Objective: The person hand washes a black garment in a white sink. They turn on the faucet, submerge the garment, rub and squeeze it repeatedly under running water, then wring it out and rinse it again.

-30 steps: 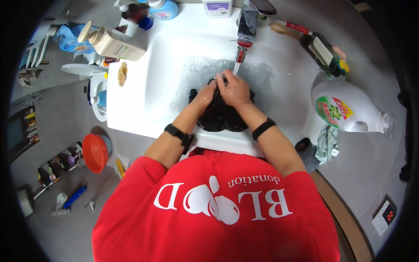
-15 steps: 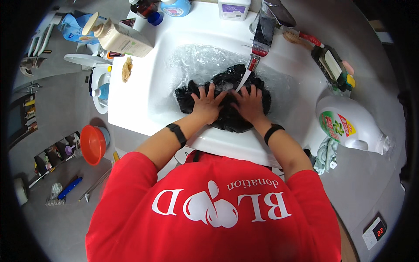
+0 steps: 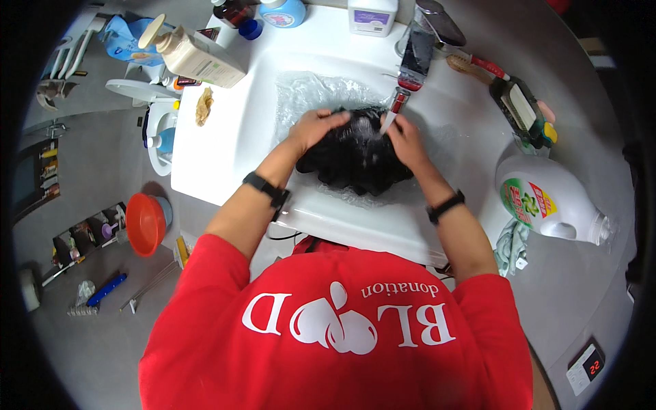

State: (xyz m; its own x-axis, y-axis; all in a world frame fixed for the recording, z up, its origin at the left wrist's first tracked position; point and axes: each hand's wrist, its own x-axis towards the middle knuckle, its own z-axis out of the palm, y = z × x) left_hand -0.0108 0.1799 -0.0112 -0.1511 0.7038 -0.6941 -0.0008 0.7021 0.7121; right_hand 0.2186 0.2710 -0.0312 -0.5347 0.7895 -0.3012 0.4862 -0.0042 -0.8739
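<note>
A soaked black cloth (image 3: 355, 157) lies bunched in the white sink (image 3: 256, 137), its folds partly out of the water. My left hand (image 3: 318, 128) grips its far left edge, the fingertips hidden behind the fabric. On the far right edge my right hand (image 3: 408, 141) holds the cloth too, close beside the running stream. Water falls from the faucet (image 3: 415, 58) onto the cloth between my hands. The garment's exact kind cannot be made out.
A pump bottle (image 3: 201, 58), a blue bottle (image 3: 282, 12) and a white jug (image 3: 372, 17) stand along the rim. Right of the sink are a brush (image 3: 468, 68), a soap tray (image 3: 519, 106) and a large detergent bottle (image 3: 547, 195). An orange basin (image 3: 145, 227) is at left.
Both hands have gone from pressing on the cloth with spread fingers to holding its far edges, farther apart. The cloth is gathered more compactly and appears raised.
</note>
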